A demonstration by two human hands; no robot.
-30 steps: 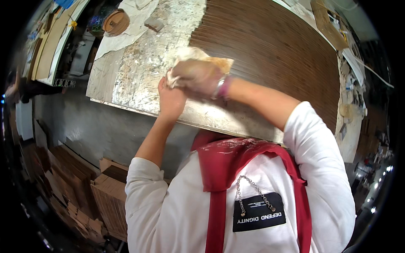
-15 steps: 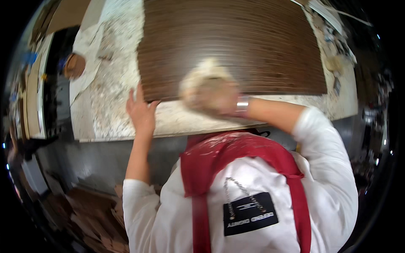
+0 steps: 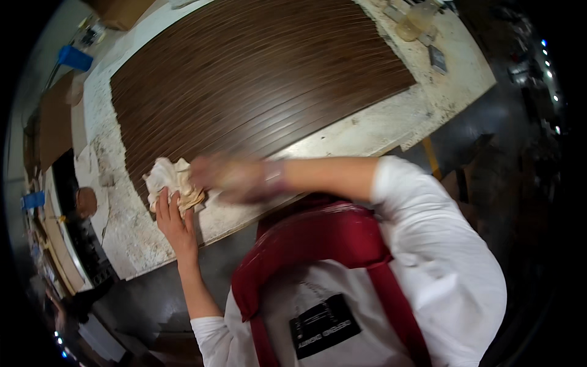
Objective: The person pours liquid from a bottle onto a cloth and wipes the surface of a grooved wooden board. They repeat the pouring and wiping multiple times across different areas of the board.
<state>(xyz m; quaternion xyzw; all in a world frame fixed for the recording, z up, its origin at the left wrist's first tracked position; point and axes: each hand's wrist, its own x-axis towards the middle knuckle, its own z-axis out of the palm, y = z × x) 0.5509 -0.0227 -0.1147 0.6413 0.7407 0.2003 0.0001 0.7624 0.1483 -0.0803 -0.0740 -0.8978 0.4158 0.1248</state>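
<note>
A broad dark brown slatted wood panel (image 3: 263, 73) lies on the worktable. A crumpled cream rag (image 3: 164, 174) rests over its near left corner. My left hand (image 3: 175, 225) is open, its fingers extended and touching the near side of the rag. Just to the right, over the panel's near edge, my right hand (image 3: 232, 176) is smeared by motion. Its fingertips reach the rag's right side, but whether they grip it cannot be made out.
The worktable (image 3: 367, 125) is pale and stained. At its far right stand a cloudy plastic container (image 3: 417, 21) and a small grey block (image 3: 437, 59). A round brown object (image 3: 86, 202) sits left of the table, with a blue bin (image 3: 75, 58) farther back.
The rag and my right hand have moved left along the near edge to the panel's corner, meeting my left hand. The view has turned, so the table now appears tilted.
</note>
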